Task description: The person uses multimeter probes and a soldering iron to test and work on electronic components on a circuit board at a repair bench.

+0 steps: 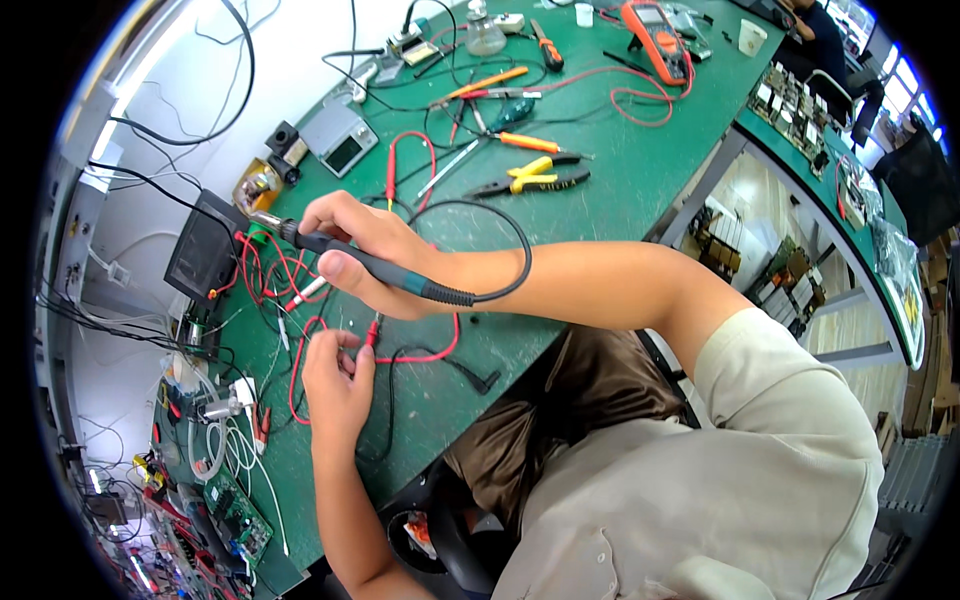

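My right hand (370,240) grips a dark soldering iron (430,288), its metal tip angled up-left near a yellow box (258,183) and a dark tablet-like screen (198,260). The iron's cord loops over my forearm. Below, my left hand (338,390) is closed on a red test probe (373,332), partly hidden by my fingers. Red and black leads, a white pen-like tool (305,292) and a black lead with a plug (480,378) lie around both hands on the green bench (540,215).
Pliers (530,180), screwdrivers, a small grey device (335,135) and an orange multimeter (655,40) lie farther back. Cables and circuit boards (235,525) crowd the left. Another person (810,40) sits beyond a side table (865,260) holding boards. A chair (470,550) is beneath me.
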Demonstrator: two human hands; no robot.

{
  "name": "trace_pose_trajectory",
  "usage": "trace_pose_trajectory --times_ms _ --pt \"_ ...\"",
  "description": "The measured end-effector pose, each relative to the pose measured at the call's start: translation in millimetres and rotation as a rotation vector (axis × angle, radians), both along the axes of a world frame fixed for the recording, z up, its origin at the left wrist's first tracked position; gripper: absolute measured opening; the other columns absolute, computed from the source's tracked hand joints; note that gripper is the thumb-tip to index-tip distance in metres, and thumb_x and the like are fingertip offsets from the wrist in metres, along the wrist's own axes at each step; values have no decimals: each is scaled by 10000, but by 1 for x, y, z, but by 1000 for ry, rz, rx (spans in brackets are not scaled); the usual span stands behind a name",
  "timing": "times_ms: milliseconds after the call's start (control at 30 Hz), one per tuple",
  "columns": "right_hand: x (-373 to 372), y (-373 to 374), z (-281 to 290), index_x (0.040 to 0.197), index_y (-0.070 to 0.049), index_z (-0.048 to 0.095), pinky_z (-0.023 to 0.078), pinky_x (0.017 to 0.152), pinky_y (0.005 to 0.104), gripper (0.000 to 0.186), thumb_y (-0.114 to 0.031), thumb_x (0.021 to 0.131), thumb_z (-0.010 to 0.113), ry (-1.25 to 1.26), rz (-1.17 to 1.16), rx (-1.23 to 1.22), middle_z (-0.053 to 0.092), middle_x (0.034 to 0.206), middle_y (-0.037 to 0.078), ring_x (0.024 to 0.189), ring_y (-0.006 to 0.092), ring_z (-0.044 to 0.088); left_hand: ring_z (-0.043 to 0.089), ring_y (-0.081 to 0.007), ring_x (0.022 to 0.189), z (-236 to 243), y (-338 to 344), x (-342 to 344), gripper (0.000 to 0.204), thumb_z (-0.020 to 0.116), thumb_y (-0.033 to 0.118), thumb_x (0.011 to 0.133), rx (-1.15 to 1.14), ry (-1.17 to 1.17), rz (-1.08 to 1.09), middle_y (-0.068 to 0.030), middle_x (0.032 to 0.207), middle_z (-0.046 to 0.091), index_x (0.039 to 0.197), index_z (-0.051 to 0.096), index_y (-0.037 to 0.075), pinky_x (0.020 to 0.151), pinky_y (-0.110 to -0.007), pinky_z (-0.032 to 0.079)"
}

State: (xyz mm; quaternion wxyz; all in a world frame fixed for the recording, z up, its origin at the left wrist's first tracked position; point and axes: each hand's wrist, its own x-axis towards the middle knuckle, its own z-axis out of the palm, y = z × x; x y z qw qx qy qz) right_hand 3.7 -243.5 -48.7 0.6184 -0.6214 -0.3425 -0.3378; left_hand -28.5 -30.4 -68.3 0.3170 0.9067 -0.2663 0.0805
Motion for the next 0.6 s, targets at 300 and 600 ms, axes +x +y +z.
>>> trace_pose_trajectory --times_ms 300,600 --pt "-1 -61 3 1131 -5 555 482 789 398 268 -237 999 565 53 -130 -178 572 955 160 849 324 574 479 -177 619 3 3 2 149 718 -17 799 -6 18 17 -80 778 526 871 589 -5 577 -326 408" --pt "-5 -75 -7 1098 -15 580 481 715 362 255 -153 913 687 118 -172 -213 578 901 125 781 265 573 479 -83 631 0 2 4 139 710 -18 831 -71 30 10 -27 777 555 845 572 -6 575 -245 402"
